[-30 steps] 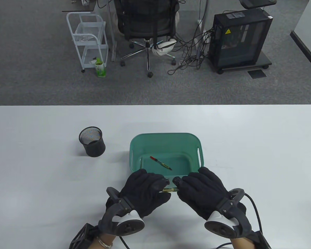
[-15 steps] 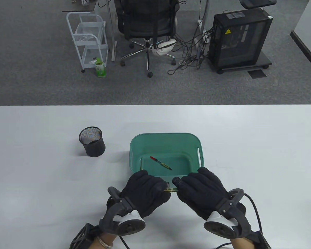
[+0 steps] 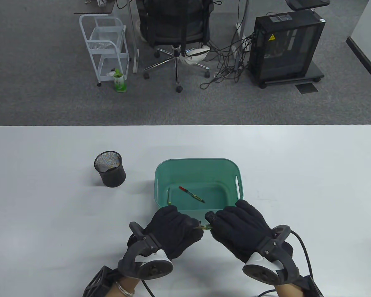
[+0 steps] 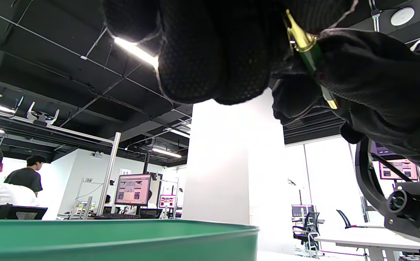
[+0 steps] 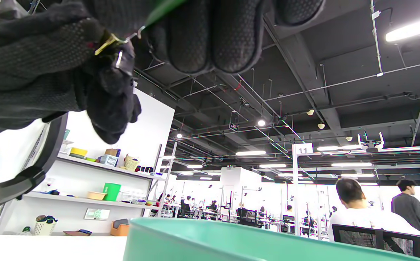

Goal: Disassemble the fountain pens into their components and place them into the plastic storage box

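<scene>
1. While both hands are pinching it, the pen [image 3: 204,227] is hanging level just off the box [image 3: 160,176] rim at 6 o'clock, above the table [image 3: 296,173].
2. Fingers of the left hand [image 3: 173,230] are curling round its 9 o'clock end, gold trim showing.
3. Fingers of the right hand [image 3: 238,227] are clamping its 3 o'clock end.
4. A refill [image 3: 191,194] is lying inside the box.
5. A mesh cup [image 3: 109,168] is standing at the box's 9 o'clock.

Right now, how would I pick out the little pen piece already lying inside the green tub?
Find the green plastic box in the middle of the white table, just beyond both gloved hands. On its floor lies a thin pen part, set diagonally. Its red tip and dark, slim body set it apart from the green-and-gold pen held between the hands.
</scene>
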`<state>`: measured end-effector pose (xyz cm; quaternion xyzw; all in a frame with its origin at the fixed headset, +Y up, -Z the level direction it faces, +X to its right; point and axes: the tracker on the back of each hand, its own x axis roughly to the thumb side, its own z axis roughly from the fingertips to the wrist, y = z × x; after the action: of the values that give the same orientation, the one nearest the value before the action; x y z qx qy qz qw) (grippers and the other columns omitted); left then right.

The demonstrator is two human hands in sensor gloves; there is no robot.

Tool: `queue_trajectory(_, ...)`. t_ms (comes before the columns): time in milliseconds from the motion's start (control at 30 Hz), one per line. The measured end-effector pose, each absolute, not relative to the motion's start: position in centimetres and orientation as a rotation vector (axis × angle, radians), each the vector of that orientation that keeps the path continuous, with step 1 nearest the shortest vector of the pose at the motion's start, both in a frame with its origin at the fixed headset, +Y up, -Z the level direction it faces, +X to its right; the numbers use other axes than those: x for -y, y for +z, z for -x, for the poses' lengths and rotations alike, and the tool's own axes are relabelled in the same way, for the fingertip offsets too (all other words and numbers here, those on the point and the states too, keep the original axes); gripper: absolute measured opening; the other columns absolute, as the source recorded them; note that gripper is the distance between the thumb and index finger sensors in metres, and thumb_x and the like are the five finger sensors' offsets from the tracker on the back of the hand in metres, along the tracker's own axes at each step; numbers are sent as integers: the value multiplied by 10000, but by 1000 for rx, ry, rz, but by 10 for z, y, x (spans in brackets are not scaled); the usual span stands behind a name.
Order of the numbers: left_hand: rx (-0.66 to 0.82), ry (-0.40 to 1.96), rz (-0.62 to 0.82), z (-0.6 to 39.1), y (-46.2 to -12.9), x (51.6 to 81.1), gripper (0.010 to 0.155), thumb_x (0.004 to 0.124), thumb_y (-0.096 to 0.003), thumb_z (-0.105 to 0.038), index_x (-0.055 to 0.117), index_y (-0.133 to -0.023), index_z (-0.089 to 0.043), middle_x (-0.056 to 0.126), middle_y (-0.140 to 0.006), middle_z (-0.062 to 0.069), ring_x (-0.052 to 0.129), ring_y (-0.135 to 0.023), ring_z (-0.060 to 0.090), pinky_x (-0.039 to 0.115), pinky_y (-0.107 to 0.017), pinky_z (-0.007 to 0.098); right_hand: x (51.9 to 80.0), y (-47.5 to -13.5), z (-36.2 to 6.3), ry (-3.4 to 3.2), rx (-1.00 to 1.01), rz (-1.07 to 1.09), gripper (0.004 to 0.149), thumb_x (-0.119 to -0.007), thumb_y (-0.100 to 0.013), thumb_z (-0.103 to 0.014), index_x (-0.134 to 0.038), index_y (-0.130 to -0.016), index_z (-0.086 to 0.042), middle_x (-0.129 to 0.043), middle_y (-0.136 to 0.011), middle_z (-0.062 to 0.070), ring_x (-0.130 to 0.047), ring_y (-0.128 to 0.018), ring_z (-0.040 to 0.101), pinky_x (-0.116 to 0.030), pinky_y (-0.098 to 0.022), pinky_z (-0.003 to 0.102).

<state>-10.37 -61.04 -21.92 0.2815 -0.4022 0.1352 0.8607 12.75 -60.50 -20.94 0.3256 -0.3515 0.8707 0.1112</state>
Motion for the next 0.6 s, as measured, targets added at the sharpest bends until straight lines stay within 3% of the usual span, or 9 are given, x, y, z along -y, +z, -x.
queue_trajectory(600, 851, 308, -591, 105, -221, 611, 538, 545, -664, -480, 964, -680, -143, 1083, -534, 0, 1054, -438, 176, 767, -632, 460, 607, -209, -127, 2558, 1026, -966, 448, -703, -543, -485, -839, -938, -324, -882, -850, -97, -868, -818, 120, -604, -769, 467)
